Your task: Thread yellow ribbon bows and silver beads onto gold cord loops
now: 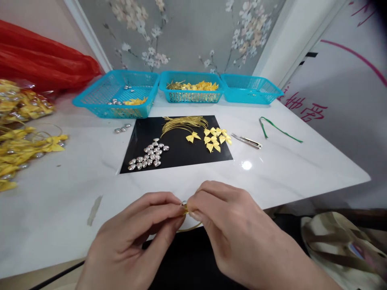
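Close to the table's front edge, my left hand (142, 229) and my right hand (229, 221) meet fingertip to fingertip, both closed in a pinch. Between them shows a small silver bead (184, 203), partly covered by my fingers, with a bit of gold cord against it. A loop of the gold cord (190, 230) hangs below my fingertips. On a black mat (178, 157) beyond lie a pile of silver heart-shaped beads (152, 153), a bundle of gold cords (187, 123) and several yellow bows (213, 139).
Three blue baskets stand at the back: the left basket (117, 112) and middle basket (195, 96) hold beads or bows. Right of the mat lie a thread snipper (246, 140) and a green ribbon (281, 131). Finished-looking bow strings (30, 149) are heaped at left.
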A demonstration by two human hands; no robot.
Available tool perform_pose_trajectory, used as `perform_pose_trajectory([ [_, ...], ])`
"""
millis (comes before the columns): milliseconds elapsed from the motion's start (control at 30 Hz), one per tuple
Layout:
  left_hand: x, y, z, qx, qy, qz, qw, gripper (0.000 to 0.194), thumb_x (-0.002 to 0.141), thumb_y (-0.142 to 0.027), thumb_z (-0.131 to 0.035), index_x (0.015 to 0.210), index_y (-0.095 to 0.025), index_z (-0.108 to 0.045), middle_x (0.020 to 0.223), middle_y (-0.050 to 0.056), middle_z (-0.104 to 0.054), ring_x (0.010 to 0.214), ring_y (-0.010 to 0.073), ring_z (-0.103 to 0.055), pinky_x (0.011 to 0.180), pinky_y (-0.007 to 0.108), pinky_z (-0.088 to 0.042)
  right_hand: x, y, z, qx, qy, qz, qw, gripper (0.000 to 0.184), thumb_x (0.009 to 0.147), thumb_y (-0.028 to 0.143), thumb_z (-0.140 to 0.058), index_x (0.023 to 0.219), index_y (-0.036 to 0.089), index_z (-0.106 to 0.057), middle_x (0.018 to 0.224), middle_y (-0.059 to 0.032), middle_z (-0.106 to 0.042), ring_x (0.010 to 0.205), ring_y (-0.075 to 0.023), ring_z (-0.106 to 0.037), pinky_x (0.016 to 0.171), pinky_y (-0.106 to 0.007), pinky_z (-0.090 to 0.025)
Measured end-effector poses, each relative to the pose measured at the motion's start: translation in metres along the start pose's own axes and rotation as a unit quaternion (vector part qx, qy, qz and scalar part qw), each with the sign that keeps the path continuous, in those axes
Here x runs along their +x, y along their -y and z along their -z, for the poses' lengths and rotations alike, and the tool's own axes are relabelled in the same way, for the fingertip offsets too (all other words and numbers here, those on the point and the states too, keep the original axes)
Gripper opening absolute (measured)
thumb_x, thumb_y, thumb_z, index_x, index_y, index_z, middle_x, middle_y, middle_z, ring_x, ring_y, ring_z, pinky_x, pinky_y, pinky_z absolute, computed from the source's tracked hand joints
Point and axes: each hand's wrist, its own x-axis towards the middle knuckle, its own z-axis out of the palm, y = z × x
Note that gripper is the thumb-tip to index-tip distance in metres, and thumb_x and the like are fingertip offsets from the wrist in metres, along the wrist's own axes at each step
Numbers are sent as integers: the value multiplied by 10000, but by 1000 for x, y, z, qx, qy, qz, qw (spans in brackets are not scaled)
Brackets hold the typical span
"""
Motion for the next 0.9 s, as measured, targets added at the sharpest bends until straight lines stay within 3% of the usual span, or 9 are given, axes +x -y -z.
perform_pose_trajectory([
  [133,1,2,1,31,0,-48,998,263,847,-166,-666,915,-401,-762,1009,-56,-727,843,140,-727,753,170,-575,2,-2,3,27,14,-16,999,222,929,5,-480,811,178,-553,781,25,-559,687,-105,-521,614,-240,-412],
  [300,2,4,-1,38,-2,-48,998,244,860,-169,-645,882,-383,-760,992,-52,-730,828,138,-725,736,169,-572,2,-3,4,33,23,-22,999,227,913,-12,-497,799,182,-528,782,32,-552,685,-100,-517,608,-237,-405],
  [500,1,6,1,26,3,-27,999,230,880,-182,-645,896,-391,-741,1002,-79,-716,867,115,-712,773,135,-556,2,-1,1,20,15,-27,999,209,940,19,-484,889,181,-604,822,9,-587,710,-129,-553,619,-262,-441],
  [733,4,1,3,65,-10,-87,994,235,881,-145,-612,911,-348,-728,991,-87,-710,840,72,-707,811,88,-533,0,2,1,10,23,-31,999,207,969,69,-474,945,167,-654,864,-28,-613,756,-165,-585,670,-294,-482],
  [900,3,-2,4,81,-7,-96,992,255,880,-124,-590,924,-337,-724,1000,-94,-707,845,48,-703,836,51,-495,0,3,-1,-2,2,-7,1000,230,968,59,-455,946,140,-669,856,-49,-611,766,-178,-578,686,-307,-481],
])
